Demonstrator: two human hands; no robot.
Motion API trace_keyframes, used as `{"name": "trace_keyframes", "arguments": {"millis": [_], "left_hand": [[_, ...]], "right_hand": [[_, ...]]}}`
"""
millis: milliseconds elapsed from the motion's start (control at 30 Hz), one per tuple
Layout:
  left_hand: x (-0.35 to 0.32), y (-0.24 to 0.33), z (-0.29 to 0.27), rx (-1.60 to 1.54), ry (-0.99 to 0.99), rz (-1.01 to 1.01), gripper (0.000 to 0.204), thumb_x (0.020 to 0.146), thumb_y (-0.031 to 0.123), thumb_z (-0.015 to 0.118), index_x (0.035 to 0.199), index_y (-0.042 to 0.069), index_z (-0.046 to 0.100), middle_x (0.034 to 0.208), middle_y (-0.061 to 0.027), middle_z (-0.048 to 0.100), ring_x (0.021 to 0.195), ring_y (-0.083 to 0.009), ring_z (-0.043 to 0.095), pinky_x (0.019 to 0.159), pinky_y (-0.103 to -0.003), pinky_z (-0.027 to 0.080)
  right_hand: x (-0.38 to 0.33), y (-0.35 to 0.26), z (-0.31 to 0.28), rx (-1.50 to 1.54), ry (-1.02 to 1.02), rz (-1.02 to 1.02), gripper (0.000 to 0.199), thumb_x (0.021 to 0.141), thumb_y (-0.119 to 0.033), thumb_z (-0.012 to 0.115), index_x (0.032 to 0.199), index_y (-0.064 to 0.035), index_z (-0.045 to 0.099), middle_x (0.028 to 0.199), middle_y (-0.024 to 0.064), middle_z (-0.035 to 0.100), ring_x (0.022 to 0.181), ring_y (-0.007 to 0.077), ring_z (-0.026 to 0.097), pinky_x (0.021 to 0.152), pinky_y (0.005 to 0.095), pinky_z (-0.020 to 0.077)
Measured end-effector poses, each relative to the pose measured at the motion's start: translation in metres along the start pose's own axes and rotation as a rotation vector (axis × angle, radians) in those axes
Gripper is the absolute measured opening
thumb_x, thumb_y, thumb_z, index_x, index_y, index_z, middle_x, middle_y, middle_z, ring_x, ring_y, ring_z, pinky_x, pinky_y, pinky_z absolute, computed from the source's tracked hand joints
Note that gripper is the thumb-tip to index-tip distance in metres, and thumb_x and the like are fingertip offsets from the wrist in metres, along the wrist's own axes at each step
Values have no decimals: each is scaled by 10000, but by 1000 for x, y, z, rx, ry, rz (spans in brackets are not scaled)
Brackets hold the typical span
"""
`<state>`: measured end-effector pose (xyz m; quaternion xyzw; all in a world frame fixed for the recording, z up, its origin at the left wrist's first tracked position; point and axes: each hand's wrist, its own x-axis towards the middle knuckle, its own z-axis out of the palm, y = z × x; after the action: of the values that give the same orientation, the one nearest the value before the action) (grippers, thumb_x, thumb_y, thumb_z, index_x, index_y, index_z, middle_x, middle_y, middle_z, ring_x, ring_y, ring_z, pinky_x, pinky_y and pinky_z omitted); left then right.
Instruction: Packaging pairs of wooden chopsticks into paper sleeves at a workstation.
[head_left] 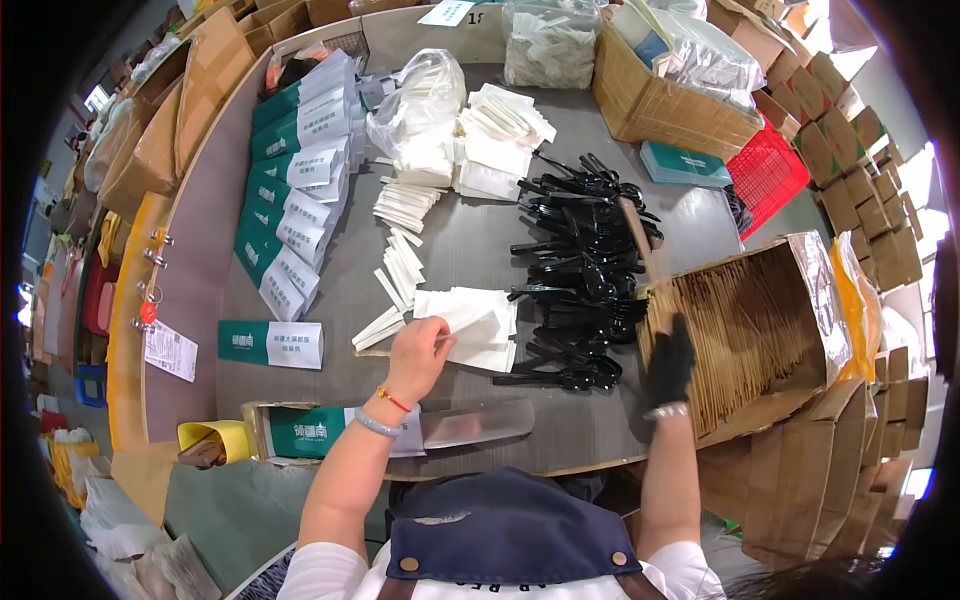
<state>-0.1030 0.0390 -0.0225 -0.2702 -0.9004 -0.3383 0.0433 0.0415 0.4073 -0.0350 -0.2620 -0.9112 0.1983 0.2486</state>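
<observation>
My left hand (418,352), bare with a red cord and a pale bangle at the wrist, pinches the edge of a white napkin (475,328) over a small pile of flat white napkins (492,358). My right hand (671,368) wears a black glove. Its fingers stretch out along the near left side of an open cardboard box of thin wooden sticks (745,335), with nothing visible in them. Between the hands lie black plastic spoons (590,325) in rows. Narrow white paper strips (402,268) lie just beyond my left hand.
Green-and-white printed sleeves (290,215) overlap along the left side. A clear plastic strip (478,424) and a yellow container (215,441) are by the front edge. Farther back are a clear bag (418,100), a cardboard carton (655,105) and a red basket (770,175).
</observation>
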Motion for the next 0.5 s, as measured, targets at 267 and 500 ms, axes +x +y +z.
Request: {"name": "trace_keyframes", "arguments": {"millis": [267, 500], "left_hand": [[-59, 27, -31, -398, -506, -125, 224, 730, 164, 789, 889, 69, 662, 824, -81, 659, 747, -238, 615, 676, -330, 480], [-106, 41, -26, 43, -281, 216, 400, 626, 206, 827, 988, 169, 659, 1025, 7, 607, 957, -234, 538, 805, -396, 415]], "right_hand": [[69, -122, 21, -233, -312, 52, 473, 705, -486, 783, 950, -98, 670, 860, 127, 684, 841, 326, 667, 716, 425, 511], [60, -103, 20, -2, -252, 124, 480, 691, -484, 786, 964, -102, 686, 914, 134, 699, 862, 330, 669, 756, 422, 517]]}}
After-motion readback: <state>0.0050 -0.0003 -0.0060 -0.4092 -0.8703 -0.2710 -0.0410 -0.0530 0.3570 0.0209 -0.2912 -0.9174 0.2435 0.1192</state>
